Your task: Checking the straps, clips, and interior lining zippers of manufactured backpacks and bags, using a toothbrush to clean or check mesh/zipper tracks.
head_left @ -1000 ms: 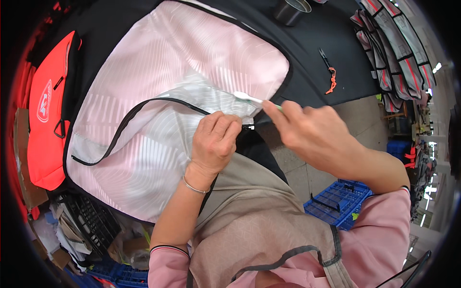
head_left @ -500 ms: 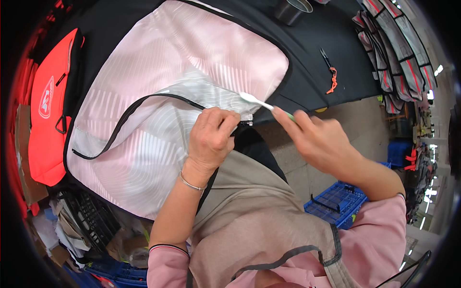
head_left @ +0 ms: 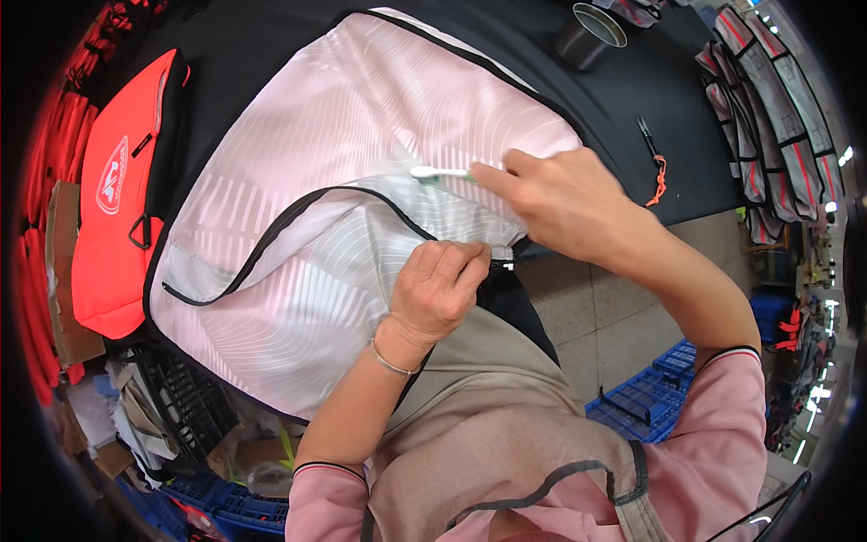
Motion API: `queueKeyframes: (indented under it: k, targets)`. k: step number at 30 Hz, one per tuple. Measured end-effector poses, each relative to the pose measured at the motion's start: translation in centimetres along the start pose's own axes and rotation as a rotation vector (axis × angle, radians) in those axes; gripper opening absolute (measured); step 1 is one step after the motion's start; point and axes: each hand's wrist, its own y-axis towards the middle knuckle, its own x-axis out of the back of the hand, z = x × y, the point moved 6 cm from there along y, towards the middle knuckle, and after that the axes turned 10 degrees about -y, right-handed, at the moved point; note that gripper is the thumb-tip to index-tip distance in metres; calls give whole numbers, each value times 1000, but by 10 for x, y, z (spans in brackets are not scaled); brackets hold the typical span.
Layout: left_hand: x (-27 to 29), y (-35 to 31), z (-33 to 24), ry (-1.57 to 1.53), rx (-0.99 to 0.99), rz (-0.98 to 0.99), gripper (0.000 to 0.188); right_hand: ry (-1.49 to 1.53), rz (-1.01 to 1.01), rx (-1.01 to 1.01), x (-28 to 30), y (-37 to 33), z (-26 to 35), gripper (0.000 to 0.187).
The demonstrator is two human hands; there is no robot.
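Observation:
A large pink-and-white patterned fabric piece (head_left: 271,135) with black bound edges lies across the black-covered table and hangs toward my lap. Over its middle runs a black-edged opening (head_left: 262,237), folded back to show pale lining. My left hand (head_left: 436,287) is closed on the fabric edge at the right end of this opening, fingers pinched together. In my right hand (head_left: 564,199) is a toothbrush (head_left: 444,172) with a white head and a partly green handle. Its bristles are against the fabric just above the opening, or very close to it.
A red bag (head_left: 117,190) lies at the left. Far right on the black table (head_left: 533,45) are a metal cup (head_left: 589,41), a small dark tool (head_left: 647,135) with an orange cord and stacked grey straps (head_left: 768,108). A blue crate (head_left: 646,393) stands on the floor.
My right hand has moved left and up, bringing the toothbrush head further over the fabric. My left hand keeps its pinch. The whole view has shifted slightly.

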Motion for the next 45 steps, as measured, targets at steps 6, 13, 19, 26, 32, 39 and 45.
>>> queueKeyframes:
  k: [6,13,19,26,32,39,45]
  targets:
    - [1,-5,4,-39,44,-9,32,6,104,48,9,-16,8,18]
    - [-4,-1,2,-50,27,-13,32,-38,12,85,-14,13,4,20]
    - [8,4,5,-183,116,46,26,-14,238,117,-1,-12,-20,46]
    - [45,29,32,429,265,220,41,-35,242,68,-16,-13,-32,49]
    - [34,-22,31,187,337,198,41,38,140,82,-22,1,-33,39]
    - [33,-20,35,133,338,145,40,124,74,248,-45,45,-22,49]
    - [38,-22,32,155,358,123,40,4,297,202,-17,18,-36,27]
